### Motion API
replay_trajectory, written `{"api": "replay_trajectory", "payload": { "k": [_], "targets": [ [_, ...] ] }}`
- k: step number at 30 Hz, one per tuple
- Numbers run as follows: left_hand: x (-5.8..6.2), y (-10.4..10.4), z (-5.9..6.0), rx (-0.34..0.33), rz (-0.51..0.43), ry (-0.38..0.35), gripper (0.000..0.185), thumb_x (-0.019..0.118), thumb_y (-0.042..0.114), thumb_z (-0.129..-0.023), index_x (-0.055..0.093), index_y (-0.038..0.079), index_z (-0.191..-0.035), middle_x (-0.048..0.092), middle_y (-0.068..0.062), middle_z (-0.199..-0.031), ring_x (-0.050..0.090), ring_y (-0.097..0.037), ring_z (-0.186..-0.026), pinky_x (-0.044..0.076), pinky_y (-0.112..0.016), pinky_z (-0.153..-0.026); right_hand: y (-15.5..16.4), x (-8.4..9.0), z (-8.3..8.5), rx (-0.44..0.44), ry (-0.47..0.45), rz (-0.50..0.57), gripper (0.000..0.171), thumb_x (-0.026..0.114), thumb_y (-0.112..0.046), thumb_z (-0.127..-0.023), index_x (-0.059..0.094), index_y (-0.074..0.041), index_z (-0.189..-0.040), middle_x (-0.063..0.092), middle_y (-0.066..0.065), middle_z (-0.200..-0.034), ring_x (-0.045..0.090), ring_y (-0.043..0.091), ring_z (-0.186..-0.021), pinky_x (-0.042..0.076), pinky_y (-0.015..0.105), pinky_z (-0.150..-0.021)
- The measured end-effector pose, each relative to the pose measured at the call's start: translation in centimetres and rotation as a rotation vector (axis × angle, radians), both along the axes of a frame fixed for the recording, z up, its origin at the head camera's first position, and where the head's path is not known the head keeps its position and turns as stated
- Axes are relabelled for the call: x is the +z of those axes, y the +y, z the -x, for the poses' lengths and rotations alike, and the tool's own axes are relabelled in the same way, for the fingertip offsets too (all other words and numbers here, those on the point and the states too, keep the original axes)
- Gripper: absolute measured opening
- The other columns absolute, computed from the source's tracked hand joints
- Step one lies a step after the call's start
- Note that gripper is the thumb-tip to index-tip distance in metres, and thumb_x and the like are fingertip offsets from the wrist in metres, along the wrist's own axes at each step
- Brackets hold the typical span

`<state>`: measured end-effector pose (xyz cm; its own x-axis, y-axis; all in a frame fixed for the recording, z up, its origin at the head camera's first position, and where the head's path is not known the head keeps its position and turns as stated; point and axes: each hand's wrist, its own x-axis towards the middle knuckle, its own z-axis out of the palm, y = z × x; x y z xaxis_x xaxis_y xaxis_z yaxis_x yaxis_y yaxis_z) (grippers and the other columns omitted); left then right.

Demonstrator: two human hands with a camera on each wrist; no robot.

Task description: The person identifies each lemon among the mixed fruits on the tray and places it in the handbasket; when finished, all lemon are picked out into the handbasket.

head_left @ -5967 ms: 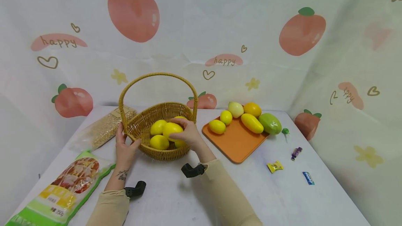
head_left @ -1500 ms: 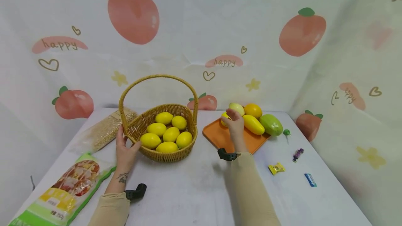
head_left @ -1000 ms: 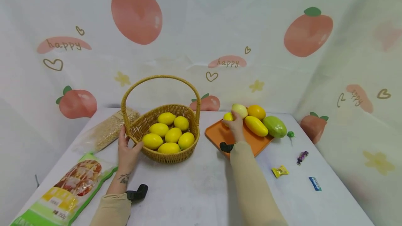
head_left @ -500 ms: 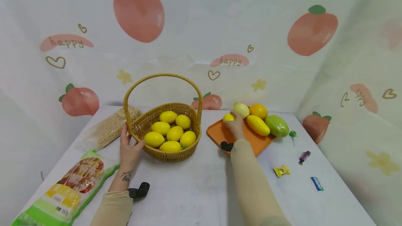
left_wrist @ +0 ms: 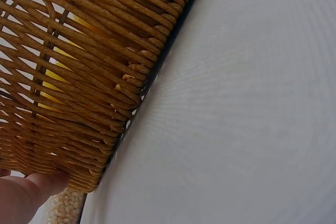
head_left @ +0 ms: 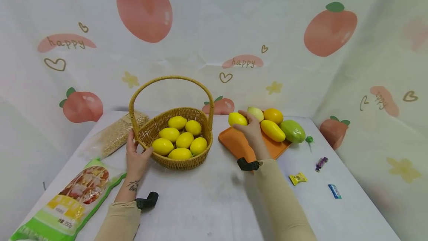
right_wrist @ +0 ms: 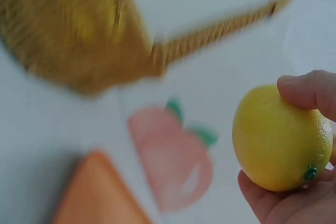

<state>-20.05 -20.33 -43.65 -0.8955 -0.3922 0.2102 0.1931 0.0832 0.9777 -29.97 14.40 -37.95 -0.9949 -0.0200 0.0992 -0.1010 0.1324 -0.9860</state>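
Note:
A woven basket (head_left: 195,162) with a tall handle stands on the white table and holds several lemons (head_left: 184,140). My left hand (head_left: 137,156) grips the basket's left rim; the left wrist view shows a finger (left_wrist: 29,194) against the weave (left_wrist: 94,51). My right hand (head_left: 251,131) holds a yellow lemon (head_left: 237,119) lifted above the left corner of the orange tray (head_left: 234,145). In the right wrist view the lemon (right_wrist: 281,137) sits between thumb and palm, with the basket (right_wrist: 79,35) blurred beyond.
On the tray's far side lie a pale fruit (head_left: 256,113), an orange (head_left: 273,115), a yellow mango (head_left: 272,130) and a green mango (head_left: 292,131). A grain bag (head_left: 115,135) and a green snack bag (head_left: 71,200) lie left. Wrapped candies (head_left: 297,178) are scattered right.
My right hand has lifted the lemon off the tray and carried it left, toward the basket. The left hand stays on the basket's rim.

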Motion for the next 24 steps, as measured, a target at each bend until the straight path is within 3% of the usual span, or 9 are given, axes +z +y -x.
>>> {"api": "replay_trajectory", "payload": {
  "k": [7,11,16,24],
  "targets": [
    [0.2,-0.1,0.0,-0.002,-0.008,0.012,0.087,0.053,-0.009,-0.08,0.01,0.019,-0.15,0.009,-0.007,-0.153,0.013,-0.034,-0.138,0.028,-0.058,-0.105,-3.1,2.1,-5.0,0.255,0.048,0.123,0.059,0.066,0.008,-0.074,0.049,-0.001,-0.13,0.048,0.013,-0.125,0.049,0.022,-0.1,0.05,0.024,-0.08],
    [0.2,-0.2,0.1,-0.001,-0.005,0.014,0.087,0.053,-0.008,-0.08,0.01,0.019,-0.15,0.009,-0.007,-0.153,0.013,-0.034,-0.138,0.028,-0.058,-0.105,-5.8,2.3,-6.3,0.361,0.053,0.115,0.058,0.067,0.008,-0.074,0.05,0.001,-0.128,0.051,0.016,-0.125,0.051,0.021,-0.1,0.05,0.026,-0.081],
    [0.1,-0.2,0.0,0.003,-0.001,0.007,0.087,0.053,-0.008,-0.08,0.009,0.018,-0.15,0.008,-0.007,-0.153,0.012,-0.034,-0.139,0.028,-0.057,-0.106,-9.9,2.4,-5.5,0.417,0.084,0.078,0.057,0.069,0.006,-0.073,0.052,-0.001,-0.127,0.052,0.014,-0.127,0.052,0.02,-0.101,0.051,0.028,-0.083],
    [0.2,0.1,-0.1,0.003,-0.004,-0.004,0.087,0.054,-0.009,-0.081,0.007,0.017,-0.15,0.007,-0.006,-0.154,0.013,-0.033,-0.139,0.028,-0.056,-0.107,-14.9,2.6,-2.0,0.385,0.057,0.003,0.058,0.07,-0.001,-0.077,0.052,-0.011,-0.131,0.051,0.007,-0.13,0.054,0.02,-0.104,0.052,0.029,-0.084]
  ]
}}
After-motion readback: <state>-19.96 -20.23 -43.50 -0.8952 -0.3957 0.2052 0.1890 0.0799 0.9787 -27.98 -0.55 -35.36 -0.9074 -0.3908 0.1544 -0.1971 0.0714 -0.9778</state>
